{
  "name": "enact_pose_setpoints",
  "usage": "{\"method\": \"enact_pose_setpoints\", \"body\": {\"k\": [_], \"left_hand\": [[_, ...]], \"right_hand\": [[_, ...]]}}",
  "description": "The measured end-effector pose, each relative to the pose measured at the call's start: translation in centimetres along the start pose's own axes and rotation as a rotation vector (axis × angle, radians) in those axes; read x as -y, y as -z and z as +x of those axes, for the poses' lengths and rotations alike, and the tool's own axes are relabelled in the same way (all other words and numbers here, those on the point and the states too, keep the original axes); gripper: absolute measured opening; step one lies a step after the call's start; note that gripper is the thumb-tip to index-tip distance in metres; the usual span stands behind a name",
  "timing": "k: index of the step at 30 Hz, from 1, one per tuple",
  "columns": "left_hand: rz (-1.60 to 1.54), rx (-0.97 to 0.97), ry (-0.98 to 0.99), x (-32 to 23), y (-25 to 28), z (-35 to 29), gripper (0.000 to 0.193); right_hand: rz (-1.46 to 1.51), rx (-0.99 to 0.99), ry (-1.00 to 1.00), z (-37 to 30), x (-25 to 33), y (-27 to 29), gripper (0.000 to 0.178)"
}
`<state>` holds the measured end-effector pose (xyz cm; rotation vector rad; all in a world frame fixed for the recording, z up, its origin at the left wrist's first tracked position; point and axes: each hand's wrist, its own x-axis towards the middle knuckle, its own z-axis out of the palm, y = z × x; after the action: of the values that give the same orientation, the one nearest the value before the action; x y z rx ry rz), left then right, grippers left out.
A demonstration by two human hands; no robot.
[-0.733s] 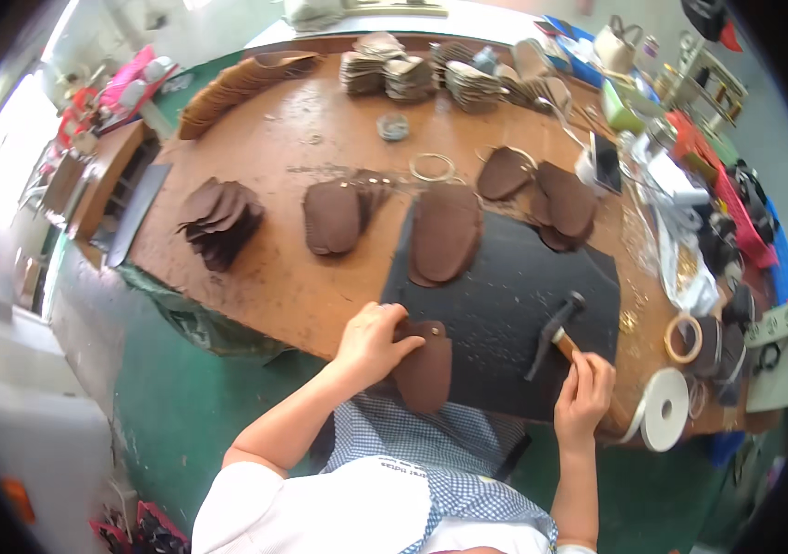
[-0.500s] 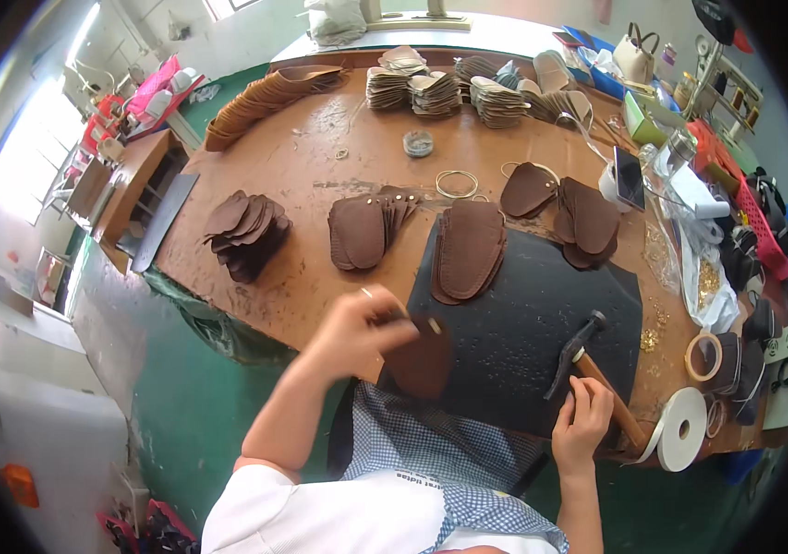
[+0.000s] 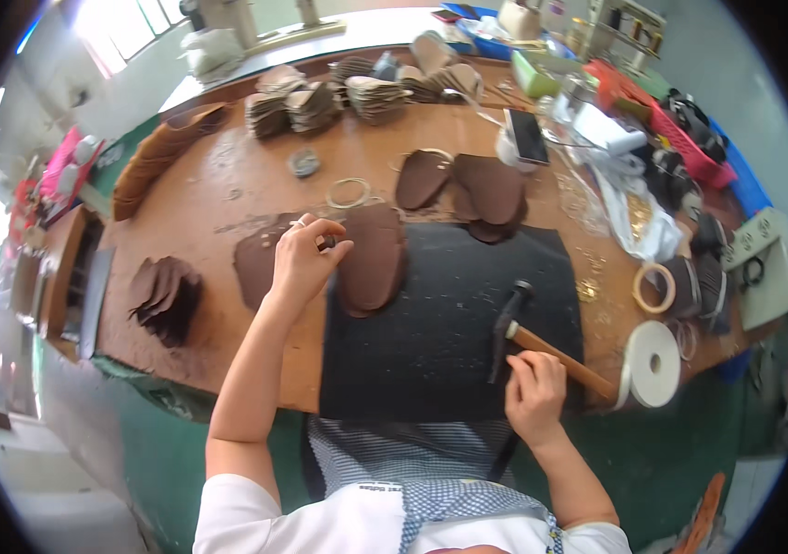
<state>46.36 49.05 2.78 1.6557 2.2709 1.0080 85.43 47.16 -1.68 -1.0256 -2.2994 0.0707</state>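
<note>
Tabletop [image 3: 260, 180]: left hand [image 3: 306, 261] moved to leather pieces [image 3: 373, 272].

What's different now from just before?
The left hand moved forward, from the near edge of the flat black mat to over the dark brown, rounded leather pieces; whether it released its piece is unclear. The right hand let go of the wooden-handled metal hammer. Hammer, mat and white round roll stayed put.

Workshop: hammer [image 3: 534, 342], black mat [image 3: 403, 351], stacked cut brown pieces [image 3: 371, 268], worn workbench [image 3: 200, 212].
</note>
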Motion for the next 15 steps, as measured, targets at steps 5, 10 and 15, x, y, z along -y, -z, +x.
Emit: {"method": "enact_pose_setpoints", "body": {"k": [5, 10, 15], "left_hand": [[0.154, 0.107, -0.079, -0.9, -2.3, 2.3, 0.039], [0.233, 0.196, -0.116, -0.9, -1.5, 3.4, 0.039], [0.368, 0.108, -0.202, -2.6, -2.6, 2.8, 0.038]], "right_hand": [[0.301, -0.147, -0.1, 1.6, -1.8, 1.0, 0.02], [0.14, -0.139, -0.408, 4.3, -10.7, 3.2, 0.011], [0.131, -0.051, -0.514, 3.6, -18.3, 1.7, 0.01]]}}
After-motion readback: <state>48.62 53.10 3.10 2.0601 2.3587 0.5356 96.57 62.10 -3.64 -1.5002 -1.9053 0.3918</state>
